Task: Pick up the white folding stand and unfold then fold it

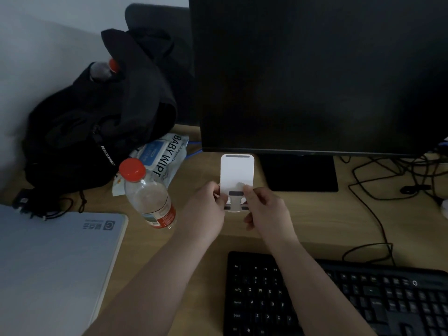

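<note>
I have both hands on the white stand [237,173], holding it over the wooden desk [315,214] just in front of the dark monitor [315,73]. My left hand [209,204] pinches the stand's lower left edge, thumb on the front face, the other fingers curled behind it. My right hand [264,207] grips the lower right edge the same way — thumb tip pressed on the front near the grey pad, fingers tucked under and behind. Both grips are narrow and closed on the stand.

The stand's upper plate stands up, its top with the grey strip reaching the monitor's lower edge. Below my thumbs a narrow white neck runs down to a lower piece with dark pads either side; I cannot tell whether that lower piece touches the desk.

To the left of my left hand a clear bottle [150,197] with a red cap stands tilted in the view, close to my wrist but apart from it. Behind it lies a pack of baby wipes [164,154], and further left a black backpack [92,132] with a second red-capped bottle [104,69] poking out. A grey laptop [53,263] sits closed at the lower left. A black keyboard [339,297] lies under my forearms — my right forearm crosses over its left end. Black cables [378,209] trail across the desk on the right.
</note>
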Available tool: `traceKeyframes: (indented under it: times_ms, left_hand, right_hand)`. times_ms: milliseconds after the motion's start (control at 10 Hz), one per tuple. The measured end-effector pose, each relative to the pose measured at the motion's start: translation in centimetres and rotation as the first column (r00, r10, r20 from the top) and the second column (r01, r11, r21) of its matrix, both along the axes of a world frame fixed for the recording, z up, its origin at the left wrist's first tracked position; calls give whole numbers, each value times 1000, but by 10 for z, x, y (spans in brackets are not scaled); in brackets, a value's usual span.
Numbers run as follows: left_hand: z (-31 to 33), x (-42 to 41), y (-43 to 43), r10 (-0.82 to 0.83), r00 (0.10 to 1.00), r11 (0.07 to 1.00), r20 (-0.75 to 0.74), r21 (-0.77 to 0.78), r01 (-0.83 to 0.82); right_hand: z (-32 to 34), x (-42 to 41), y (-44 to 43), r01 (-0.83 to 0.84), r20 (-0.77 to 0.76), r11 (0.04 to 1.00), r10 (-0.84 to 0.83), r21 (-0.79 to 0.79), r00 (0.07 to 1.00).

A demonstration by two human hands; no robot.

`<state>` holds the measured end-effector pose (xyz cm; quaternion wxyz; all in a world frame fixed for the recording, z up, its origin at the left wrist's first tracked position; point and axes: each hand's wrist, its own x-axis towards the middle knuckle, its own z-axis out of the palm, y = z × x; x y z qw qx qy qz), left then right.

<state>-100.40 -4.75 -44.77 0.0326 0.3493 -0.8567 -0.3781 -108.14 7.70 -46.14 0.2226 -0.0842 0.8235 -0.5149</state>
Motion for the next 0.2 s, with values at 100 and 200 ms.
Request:
traceKeyframes:
  times_ms: [100,200]
  left_hand:
    - [9,4,5,21,999,999,-29,-42,-23]
    - [24,6,5,39,991,999,-130,25,-36]
  right_hand:
    - [9,3,5,21,-139,998,-12,62,990]
    - [24,6,7,91,-206,996,-89,0,974]
